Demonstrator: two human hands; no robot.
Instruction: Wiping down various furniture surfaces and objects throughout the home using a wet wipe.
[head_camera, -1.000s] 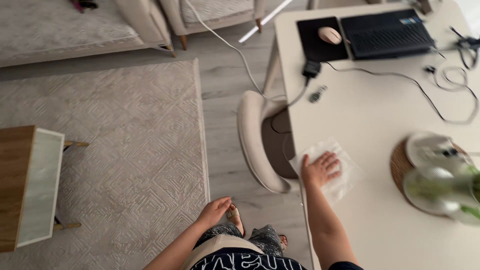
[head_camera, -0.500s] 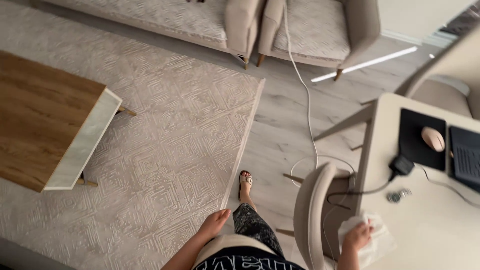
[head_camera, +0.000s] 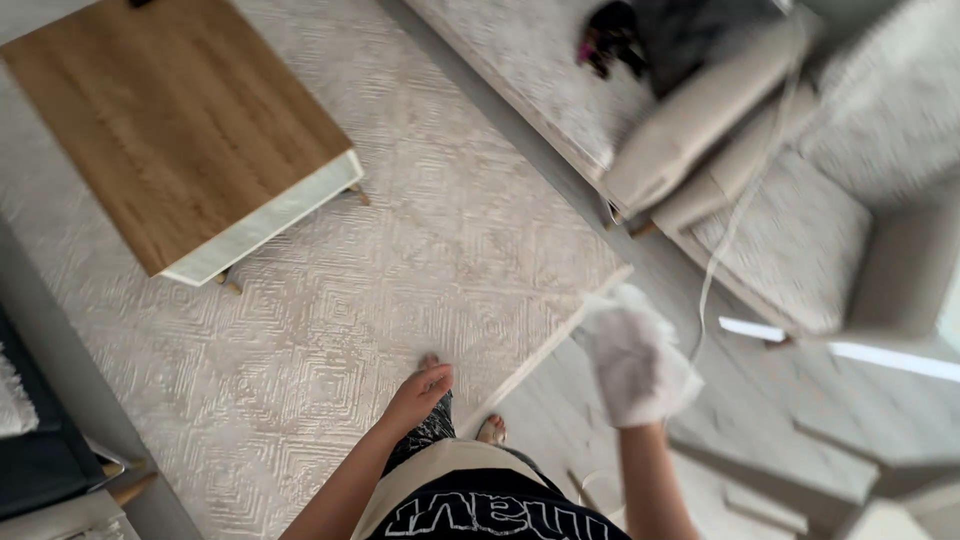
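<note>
Off the table now, the right hand (head_camera: 632, 372) carries the white cloth (head_camera: 640, 350) at four o'clock, fingers wrapped inside it; left hand (head_camera: 418, 392) hangs loosely open. Keep the cloth bunched tight.

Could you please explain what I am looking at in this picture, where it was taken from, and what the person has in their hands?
There is no machine here: the picture comes from a camera worn on a person's head, looking down at their own body and arms. The right hand is wrapped in a white cloth, raised in front of the body. The left hand is empty, hanging open at the side. Below lies a pale patterned rug, with a wooden coffee table on it. Beige sofas stand at the upper right, and a thin white cable runs past them. The picture is blurred.
</note>
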